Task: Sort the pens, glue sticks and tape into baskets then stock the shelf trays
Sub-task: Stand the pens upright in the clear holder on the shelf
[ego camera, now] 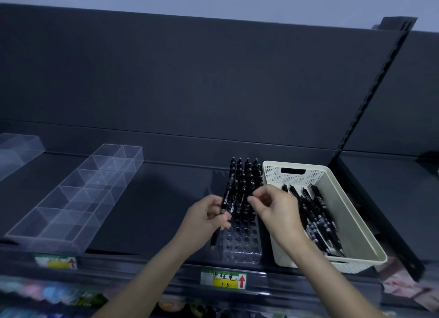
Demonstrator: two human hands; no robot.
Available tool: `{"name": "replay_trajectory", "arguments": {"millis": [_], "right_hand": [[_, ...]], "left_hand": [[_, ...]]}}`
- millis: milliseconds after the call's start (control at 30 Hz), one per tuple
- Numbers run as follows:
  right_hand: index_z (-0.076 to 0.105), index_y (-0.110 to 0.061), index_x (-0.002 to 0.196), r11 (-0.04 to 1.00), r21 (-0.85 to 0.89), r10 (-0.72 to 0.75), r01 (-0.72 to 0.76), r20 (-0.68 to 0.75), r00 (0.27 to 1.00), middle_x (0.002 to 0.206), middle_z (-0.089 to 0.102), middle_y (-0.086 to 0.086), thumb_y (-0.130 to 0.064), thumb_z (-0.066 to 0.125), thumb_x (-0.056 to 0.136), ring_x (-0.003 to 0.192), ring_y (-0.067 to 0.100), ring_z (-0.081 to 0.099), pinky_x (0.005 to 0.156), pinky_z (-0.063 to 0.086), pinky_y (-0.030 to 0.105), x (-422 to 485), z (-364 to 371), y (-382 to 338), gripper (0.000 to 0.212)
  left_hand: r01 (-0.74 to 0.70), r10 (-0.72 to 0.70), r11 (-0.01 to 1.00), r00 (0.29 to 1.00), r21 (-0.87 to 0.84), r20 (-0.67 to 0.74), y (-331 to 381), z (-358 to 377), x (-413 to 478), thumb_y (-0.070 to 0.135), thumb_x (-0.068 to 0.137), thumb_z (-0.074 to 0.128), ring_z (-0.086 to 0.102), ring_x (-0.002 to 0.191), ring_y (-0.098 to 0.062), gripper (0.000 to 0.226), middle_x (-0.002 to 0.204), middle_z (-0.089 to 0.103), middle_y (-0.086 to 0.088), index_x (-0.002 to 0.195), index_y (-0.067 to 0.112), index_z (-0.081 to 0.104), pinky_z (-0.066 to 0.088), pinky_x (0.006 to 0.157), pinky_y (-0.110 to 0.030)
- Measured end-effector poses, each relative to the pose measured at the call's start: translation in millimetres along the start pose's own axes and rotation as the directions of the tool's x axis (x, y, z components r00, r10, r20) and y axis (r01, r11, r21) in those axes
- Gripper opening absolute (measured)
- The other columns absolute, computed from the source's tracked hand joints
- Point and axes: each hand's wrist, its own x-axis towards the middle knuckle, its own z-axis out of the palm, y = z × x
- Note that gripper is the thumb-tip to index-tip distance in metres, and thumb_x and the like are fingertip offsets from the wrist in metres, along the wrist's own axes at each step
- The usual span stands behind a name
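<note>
Your left hand is wrapped round a black pen, tip pointing down, just left of the clear drilled pen rack. Your right hand pinches what looks like the top of a standing pen at the front of the filled rows. Seat that one fully before letting go, then drop the held pen straight down into the next free hole. Work row by row toward the empty front holes and keep each pen vertical so it doesn't snag its neighbours. Refill from the loose pens in the cream basket, which touches the rack's right side. The clear divided tray further left holds nothing yet.

The shelf-edge price tag reads 中性笔, 1.5, with a red up-arrow. The tag to its left is too blurred to read, and so is the print on the pens.
</note>
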Motion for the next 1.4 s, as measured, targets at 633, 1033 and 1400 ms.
{"name": "replay_trajectory", "arguments": {"millis": [633, 1033, 1400], "right_hand": [[0.042, -0.014, 0.074, 0.981, -0.166, -0.088, 0.102, 0.088, 0.992, 0.051, 0.04, -0.007, -0.024, 0.054, 0.093, 0.045, 0.004, 0.036, 0.045, 0.029, 0.016, 4.0, 21.6, -4.2, 0.024], [0.055, -0.006, 0.089, 0.946, -0.31, -0.05, 0.093, 0.144, 0.988, 0.08, 0.066, 0.014, -0.028, 0.049, 0.094, 0.071, 0.029, 0.059, 0.059, 0.035, 0.027, -0.3, 39.4, -4.8, 0.023], [0.069, -0.01, 0.104, 0.988, -0.148, 0.046, -0.046, -0.002, 0.999, 0.093, 0.073, 0.005, -0.027, 0.063, 0.087, 0.088, 0.02, 0.067, 0.082, 0.05, 0.028, -10.4, -27.1, 27.1, 0.025]], "left_hand": [[-0.029, -0.076, 0.837, 0.983, 0.547, 0.169, -32.1, 2.5, -4.3, 0.035, 0.074, 0.076, 0.051, 0.121, -0.013, 0.067, 0.138, 0.05, -0.003, 0.132, 0.012, 0.052, 0.038, 0.103, -0.019], [-0.033, -0.101, 0.792, 0.978, 0.61, 0.184, -33.9, 1.8, -0.8, 0.038, 0.074, 0.075, 0.05, 0.123, -0.013, 0.067, 0.139, 0.049, -0.002, 0.132, 0.013, 0.051, 0.039, 0.107, -0.028], [-0.246, 0.146, 0.755, 0.967, 0.607, 0.21, 11.4, 33.5, -2.9, 0.031, 0.091, 0.055, 0.061, 0.075, -0.013, 0.028, 0.08, 0.07, -0.003, 0.084, 0.009, 0.071, 0.044, 0.069, -0.022]]}}
